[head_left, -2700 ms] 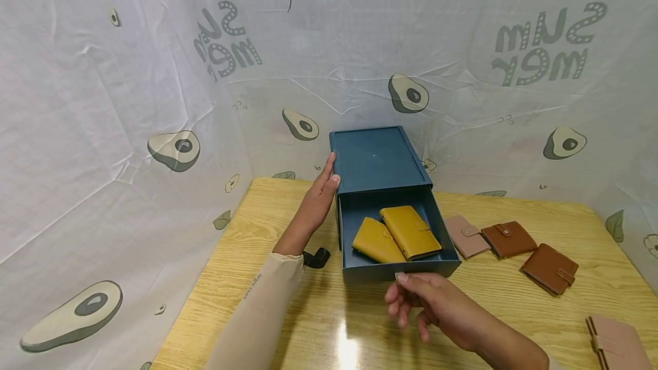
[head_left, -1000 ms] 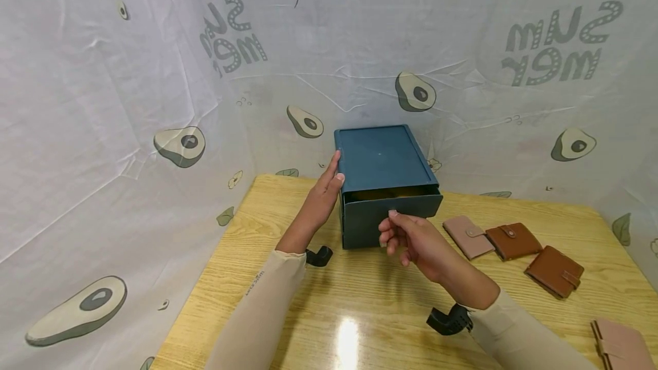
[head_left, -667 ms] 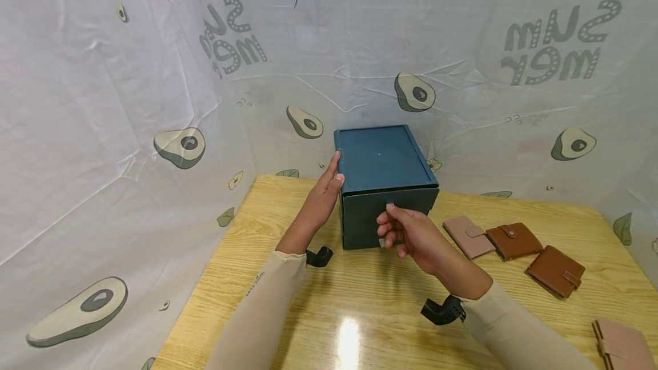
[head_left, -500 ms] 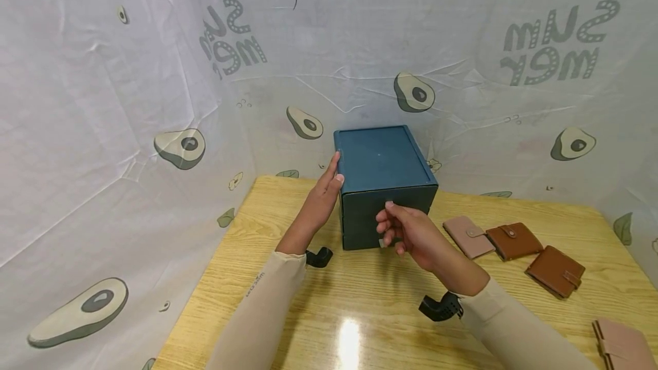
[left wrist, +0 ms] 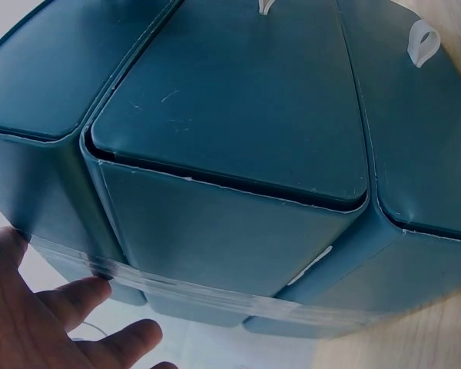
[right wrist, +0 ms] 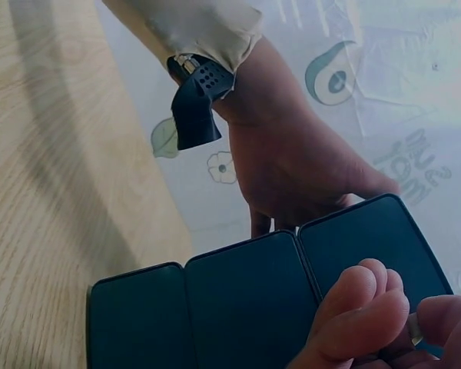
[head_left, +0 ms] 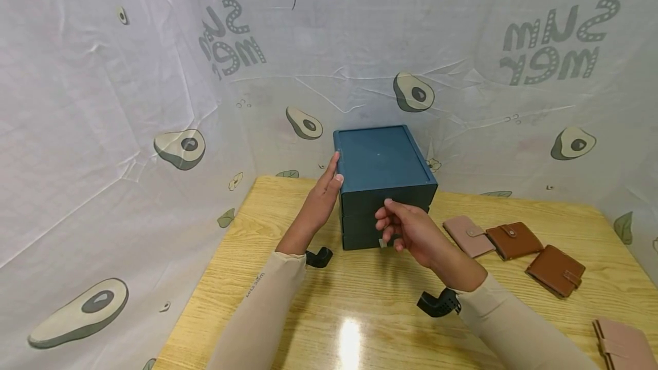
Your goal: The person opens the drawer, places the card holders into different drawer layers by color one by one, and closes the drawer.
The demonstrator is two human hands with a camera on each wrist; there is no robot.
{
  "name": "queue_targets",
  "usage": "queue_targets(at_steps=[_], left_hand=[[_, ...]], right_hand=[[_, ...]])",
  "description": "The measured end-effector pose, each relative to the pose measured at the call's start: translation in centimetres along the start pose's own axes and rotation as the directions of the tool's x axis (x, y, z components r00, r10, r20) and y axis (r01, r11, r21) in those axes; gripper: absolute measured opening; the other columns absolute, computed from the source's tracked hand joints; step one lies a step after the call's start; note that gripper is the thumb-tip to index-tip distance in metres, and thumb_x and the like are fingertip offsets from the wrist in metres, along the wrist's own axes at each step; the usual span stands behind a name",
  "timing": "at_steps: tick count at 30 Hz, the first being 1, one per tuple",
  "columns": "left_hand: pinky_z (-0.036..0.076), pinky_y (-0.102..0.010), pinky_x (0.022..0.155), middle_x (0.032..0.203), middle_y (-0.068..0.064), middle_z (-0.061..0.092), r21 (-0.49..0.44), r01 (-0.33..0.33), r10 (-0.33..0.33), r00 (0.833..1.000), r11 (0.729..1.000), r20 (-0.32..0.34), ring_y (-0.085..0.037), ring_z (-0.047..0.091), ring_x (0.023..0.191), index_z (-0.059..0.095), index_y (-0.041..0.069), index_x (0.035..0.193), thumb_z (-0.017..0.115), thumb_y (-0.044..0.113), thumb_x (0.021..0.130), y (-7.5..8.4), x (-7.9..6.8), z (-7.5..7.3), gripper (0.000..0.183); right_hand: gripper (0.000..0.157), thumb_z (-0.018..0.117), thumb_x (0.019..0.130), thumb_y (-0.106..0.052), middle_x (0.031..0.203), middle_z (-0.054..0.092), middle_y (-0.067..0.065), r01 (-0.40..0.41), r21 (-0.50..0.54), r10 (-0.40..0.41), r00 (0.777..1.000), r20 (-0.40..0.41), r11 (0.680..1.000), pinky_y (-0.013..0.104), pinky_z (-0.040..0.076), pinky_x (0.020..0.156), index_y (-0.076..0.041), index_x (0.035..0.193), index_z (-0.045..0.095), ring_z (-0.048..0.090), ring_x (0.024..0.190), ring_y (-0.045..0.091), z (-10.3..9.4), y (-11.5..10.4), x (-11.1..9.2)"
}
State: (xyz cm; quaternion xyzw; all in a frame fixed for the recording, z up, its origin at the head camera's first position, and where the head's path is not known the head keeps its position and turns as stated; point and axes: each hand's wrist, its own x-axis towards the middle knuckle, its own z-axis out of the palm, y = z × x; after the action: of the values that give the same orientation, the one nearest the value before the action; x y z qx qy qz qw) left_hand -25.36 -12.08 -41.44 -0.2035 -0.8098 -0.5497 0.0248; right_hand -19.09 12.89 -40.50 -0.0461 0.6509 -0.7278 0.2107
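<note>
A dark blue drawer box of three stacked drawers stands against the back sheet, its top drawer pushed in flush. My left hand rests against the box's left side with fingers extended, as the left wrist view also shows. At the front, my right hand pinches the top drawer's pull tab between thumb and curled fingers. Lower drawers carry pale loop tabs. The yellow wallets seen earlier in the top drawer are hidden.
Right of the box on the wooden table lie a pink wallet and two brown wallets. Another pink wallet is near the right front. A printed sheet hangs behind and to the left.
The top drawer, pulled out with two yellow wallets inside, has slid back into the box under my right hand. My left hand stays on the box's side.
</note>
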Motion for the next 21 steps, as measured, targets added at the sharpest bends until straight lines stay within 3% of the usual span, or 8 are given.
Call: queue_targets(at_steps=[7, 21], left_hand=[[0.017, -0.06, 0.132, 0.181, 0.007, 0.01, 0.003, 0.012, -0.012, 1.0, 1.0, 0.001, -0.025, 0.014, 0.167, 0.008, 0.035, 0.176, 0.033, 0.054, 0.116, 0.0, -0.1, -0.1, 0.067], [0.016, -0.062, 0.132, 0.182, 0.007, 0.008, 0.008, 0.01, -0.01, 1.0, 1.0, -0.002, -0.026, 0.013, 0.167, 0.007, 0.035, 0.176, 0.032, 0.052, 0.117, 0.1, -0.1, 0.0, 0.067]], right_hand=[[0.047, 0.049, 0.115, -0.051, 0.094, 0.067, -0.002, -0.025, -0.014, 0.025, 0.999, 0.027, 1.0, 0.026, 0.045, 0.055, -0.008, 0.114, 0.068, 0.062, 0.073, 0.012, -0.3, 0.5, -0.3], [0.041, 0.05, 0.115, -0.048, 0.093, 0.07, -0.004, -0.097, -0.017, 0.098, 0.993, 0.073, 0.995, 0.024, 0.044, 0.055, -0.015, 0.107, 0.072, 0.063, 0.075, 0.011, -1.1, 3.5, -1.3]])
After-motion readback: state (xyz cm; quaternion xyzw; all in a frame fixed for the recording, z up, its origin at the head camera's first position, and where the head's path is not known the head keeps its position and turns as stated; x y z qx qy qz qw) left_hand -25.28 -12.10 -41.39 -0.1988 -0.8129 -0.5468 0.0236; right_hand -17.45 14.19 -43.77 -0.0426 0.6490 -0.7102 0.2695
